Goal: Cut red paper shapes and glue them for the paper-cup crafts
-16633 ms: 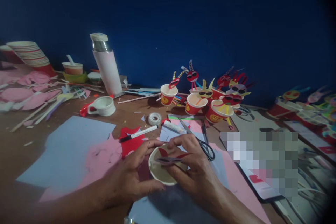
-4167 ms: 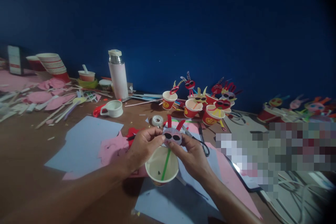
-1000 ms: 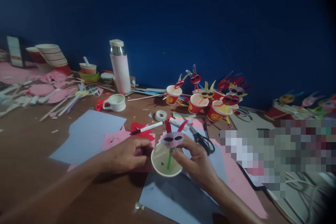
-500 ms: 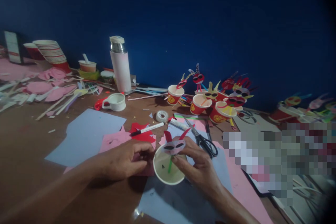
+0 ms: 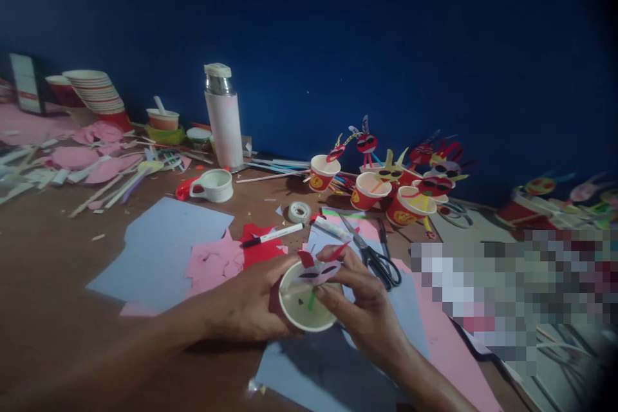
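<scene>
My left hand (image 5: 251, 309) is wrapped around the left side of a paper cup (image 5: 302, 317), tilted so its cream inside faces me. A small dark speck shows inside it. With thumb and fingers, my right hand (image 5: 369, 309) pinches a white paper face (image 5: 316, 273) with dark eyes and red ears at the cup's rim. Below the face a green straw (image 5: 311, 300) runs into the cup. Beyond the hands lie black-handled scissors (image 5: 379, 266), a marker (image 5: 274, 235) and a roll of tape (image 5: 300, 212).
Blue-grey paper (image 5: 164, 251) and pink paper (image 5: 212, 264) cover parts of the brown table. Several finished cup figures (image 5: 410, 209) stand at the back right. A flask (image 5: 224, 129), a mug (image 5: 216, 185) and stacked cups (image 5: 99, 96) stand farther left, near paper scraps.
My left hand has moved right and closed around the cup. The cup has shifted slightly up and left. My right hand still pinches the paper face, which has tilted.
</scene>
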Motion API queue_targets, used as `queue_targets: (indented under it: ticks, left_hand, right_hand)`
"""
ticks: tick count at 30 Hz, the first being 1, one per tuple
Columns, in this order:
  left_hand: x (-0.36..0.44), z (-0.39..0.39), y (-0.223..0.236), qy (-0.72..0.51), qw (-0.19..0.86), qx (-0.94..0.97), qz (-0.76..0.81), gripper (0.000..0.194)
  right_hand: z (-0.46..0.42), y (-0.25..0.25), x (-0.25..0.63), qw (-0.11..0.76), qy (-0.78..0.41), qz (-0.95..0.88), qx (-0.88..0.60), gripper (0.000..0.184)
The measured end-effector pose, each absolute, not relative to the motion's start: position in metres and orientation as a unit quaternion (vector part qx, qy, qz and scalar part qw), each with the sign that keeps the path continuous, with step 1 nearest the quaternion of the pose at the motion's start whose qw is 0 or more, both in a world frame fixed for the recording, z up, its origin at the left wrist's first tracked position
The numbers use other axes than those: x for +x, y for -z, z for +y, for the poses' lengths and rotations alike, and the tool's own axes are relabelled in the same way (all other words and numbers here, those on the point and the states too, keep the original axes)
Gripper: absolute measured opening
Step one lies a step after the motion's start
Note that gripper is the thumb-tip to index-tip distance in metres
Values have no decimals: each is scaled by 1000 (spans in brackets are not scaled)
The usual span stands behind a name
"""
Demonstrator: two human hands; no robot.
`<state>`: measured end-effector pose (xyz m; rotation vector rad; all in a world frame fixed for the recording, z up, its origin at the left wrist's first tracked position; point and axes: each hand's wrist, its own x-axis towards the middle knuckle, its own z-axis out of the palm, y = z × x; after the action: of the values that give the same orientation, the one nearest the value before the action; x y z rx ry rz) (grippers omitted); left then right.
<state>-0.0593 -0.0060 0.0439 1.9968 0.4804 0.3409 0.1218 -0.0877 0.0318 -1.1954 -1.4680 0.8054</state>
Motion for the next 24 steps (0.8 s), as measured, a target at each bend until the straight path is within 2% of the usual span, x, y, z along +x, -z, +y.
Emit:
queue_targets:
  ticks: [8,13,18,24]
  left_hand:
    - [-56,-9,-40,-152,532,815,173,45]
    - [-58,-12,-41,-145,507,827,194,33]
    - [-60,-13,-41,-129,514,817,226,47]
    - [-58,-10,-40,-126,527,810,224,45]
  right_hand:
    - [-88,-30,117,536,-371,-581,-488,14]
    - [-89,-38,122,495,-363,-600,-513,11]
    - [-91,-42,129,442,-317,-617,-568,23]
    - [-93,-52,131,371,-276,-659,-593,30]
